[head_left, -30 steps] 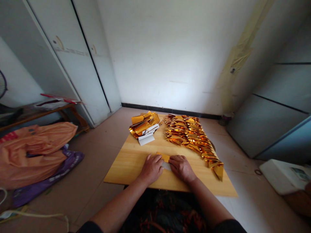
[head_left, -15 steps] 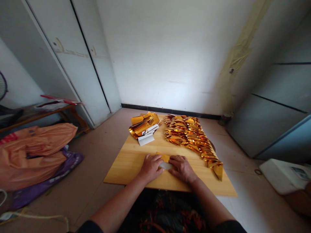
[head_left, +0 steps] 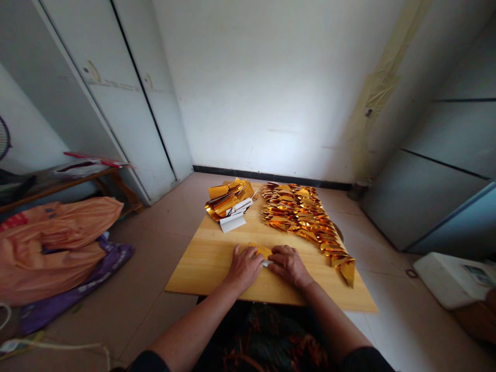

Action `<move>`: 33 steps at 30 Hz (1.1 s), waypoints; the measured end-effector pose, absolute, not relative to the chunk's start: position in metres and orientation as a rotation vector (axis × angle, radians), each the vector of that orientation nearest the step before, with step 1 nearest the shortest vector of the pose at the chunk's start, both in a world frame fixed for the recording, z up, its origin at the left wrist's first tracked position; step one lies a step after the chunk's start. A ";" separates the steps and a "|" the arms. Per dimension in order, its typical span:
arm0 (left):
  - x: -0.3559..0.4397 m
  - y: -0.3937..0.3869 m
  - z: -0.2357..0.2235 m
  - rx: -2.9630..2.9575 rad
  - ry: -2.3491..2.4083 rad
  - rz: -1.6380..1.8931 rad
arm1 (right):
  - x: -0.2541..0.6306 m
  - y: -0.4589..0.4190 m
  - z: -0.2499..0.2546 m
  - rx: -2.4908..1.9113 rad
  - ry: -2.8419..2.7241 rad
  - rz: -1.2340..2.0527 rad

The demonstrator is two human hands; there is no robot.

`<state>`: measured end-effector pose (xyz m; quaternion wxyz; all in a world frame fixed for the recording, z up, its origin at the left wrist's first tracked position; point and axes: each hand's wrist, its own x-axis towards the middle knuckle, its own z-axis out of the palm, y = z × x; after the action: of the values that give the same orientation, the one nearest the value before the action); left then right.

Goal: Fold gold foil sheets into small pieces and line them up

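My left hand and my right hand press side by side on a small gold foil paper near the front of a low wooden board. Both hands have their fingers curled down and pinched on the paper, whose white underside shows between them. Most of the sheet is hidden under my fingers. A loose heap of unfolded gold sheets lies at the board's far left. A long row of folded gold pieces runs down the right side.
The board sits on a tiled floor. Orange and purple plastic bags lie at the left beside a low wooden bench. White cabinet doors stand behind. A white appliance rests on the floor at the right.
My two hands have drawn closer together over the gold paper, so less of its white underside shows between them. Nothing else has moved.
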<state>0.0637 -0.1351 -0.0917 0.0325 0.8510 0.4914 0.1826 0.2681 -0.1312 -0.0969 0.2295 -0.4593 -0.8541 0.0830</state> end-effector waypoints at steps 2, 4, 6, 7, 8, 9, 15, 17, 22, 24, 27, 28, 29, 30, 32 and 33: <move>0.066 -0.136 -0.091 2.615 1.533 0.579 | 0.270 -0.132 -0.095 -1.227 -2.359 0.264; 0.067 -0.136 -0.091 2.609 1.533 0.605 | 0.273 -0.134 -0.094 -1.188 -2.364 0.300; 0.067 -0.137 -0.091 2.605 1.526 0.622 | 0.274 -0.134 -0.095 -1.174 -2.354 0.319; 0.066 -0.138 -0.091 2.601 1.525 0.623 | 0.274 -0.134 -0.096 -1.176 -2.348 0.320; 0.066 -0.138 -0.091 2.599 1.524 0.619 | 0.274 -0.133 -0.097 -1.183 -2.342 0.316; 0.065 -0.138 -0.091 2.598 1.522 0.614 | 0.273 -0.132 -0.099 -1.193 -2.337 0.311; 0.062 -0.138 -0.093 2.590 1.494 0.597 | 0.268 -0.124 -0.101 -1.288 -2.279 0.359; 0.062 -0.139 -0.093 2.580 1.496 0.597 | 0.266 -0.122 -0.099 -1.337 -2.262 0.398; 0.067 -0.141 -0.098 2.579 1.540 0.645 | 0.258 -0.118 -0.093 -1.535 -2.202 0.433; 0.068 -0.140 -0.100 2.580 1.562 0.647 | 0.254 -0.117 -0.090 -1.610 -2.179 0.444; 0.069 -0.140 -0.102 2.572 1.579 0.653 | 0.249 -0.115 -0.087 -1.691 -2.161 0.446; 0.070 -0.140 -0.103 2.568 1.581 0.659 | 0.248 -0.114 -0.086 -1.714 -2.160 0.442; 0.070 -0.140 -0.103 2.564 1.583 0.665 | 0.248 -0.113 -0.086 -1.734 -2.161 0.438; 0.069 -0.140 -0.102 2.561 1.583 0.669 | 0.247 -0.113 -0.086 -1.750 -2.164 0.434; 0.069 -0.141 -0.101 2.555 1.577 0.676 | 0.246 -0.112 -0.086 -1.776 -2.169 0.425; 0.069 -0.141 -0.100 2.552 1.572 0.677 | 0.246 -0.112 -0.086 -1.788 -2.167 0.423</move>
<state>0.0693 -0.1413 -0.1002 0.0345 0.8301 0.5112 0.2203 0.2455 -0.1116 -0.0858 0.1497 -0.6224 -0.7540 0.1472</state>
